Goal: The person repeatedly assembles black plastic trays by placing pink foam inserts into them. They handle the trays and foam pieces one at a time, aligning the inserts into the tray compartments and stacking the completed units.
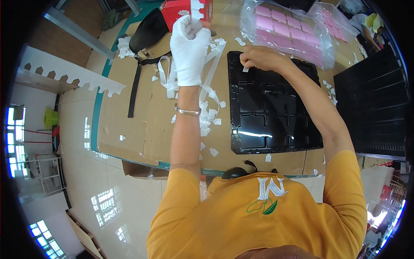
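My left hand (189, 52), in a white glove, is closed at the far middle of the table. From its fist a white strip with a notched edge (197, 9) sticks up beside a red box (174, 11). Bare and pinched closed, my right hand (264, 58) is over the far left part of a black plastic tray (254, 123) with several shallow compartments. At its fingertips is a small white tab (245, 69). Between my left arm and the tray lie many small white tabs (207, 120) and loose lengths of white strip (209, 73).
Pink pieces in a clear plastic bag (286, 26) lie beyond the tray. At the right stand large black ribbed trays (371, 103). A black bag (150, 32) with a strap lies at the far left. Another notched white strip (73, 73) extends across the left side.
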The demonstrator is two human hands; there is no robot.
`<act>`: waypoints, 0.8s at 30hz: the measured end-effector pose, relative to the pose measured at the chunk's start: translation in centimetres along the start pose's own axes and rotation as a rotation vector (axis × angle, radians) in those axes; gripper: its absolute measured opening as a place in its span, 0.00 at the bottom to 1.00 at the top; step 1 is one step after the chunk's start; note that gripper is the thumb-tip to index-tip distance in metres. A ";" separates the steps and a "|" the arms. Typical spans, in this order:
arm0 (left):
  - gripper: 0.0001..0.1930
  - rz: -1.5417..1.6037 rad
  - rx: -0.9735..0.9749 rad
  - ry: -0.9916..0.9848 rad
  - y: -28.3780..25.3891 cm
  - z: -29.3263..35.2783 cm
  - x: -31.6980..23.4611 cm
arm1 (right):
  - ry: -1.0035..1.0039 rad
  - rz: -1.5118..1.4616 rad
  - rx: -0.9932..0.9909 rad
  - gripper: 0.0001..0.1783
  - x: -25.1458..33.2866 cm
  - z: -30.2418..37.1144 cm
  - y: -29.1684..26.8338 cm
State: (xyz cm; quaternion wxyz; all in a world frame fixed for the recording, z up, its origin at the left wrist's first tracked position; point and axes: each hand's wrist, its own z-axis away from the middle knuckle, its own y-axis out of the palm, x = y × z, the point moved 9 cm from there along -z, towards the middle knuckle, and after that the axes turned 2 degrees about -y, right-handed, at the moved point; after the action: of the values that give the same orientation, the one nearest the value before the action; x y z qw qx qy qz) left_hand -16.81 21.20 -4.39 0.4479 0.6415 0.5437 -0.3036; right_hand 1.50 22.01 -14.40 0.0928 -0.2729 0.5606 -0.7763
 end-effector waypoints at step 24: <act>0.14 -0.020 0.116 -0.211 1.7 0.7 2.5 | -0.029 -0.940 -0.822 0.14 6.2 1.1 -10.6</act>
State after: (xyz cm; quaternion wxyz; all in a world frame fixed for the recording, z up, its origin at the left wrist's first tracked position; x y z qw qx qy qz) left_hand -14.52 21.58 -6.42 0.4617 0.6255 0.4814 -0.4049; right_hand -1.34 22.08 -2.46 -0.3636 -0.5143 0.6323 -0.4512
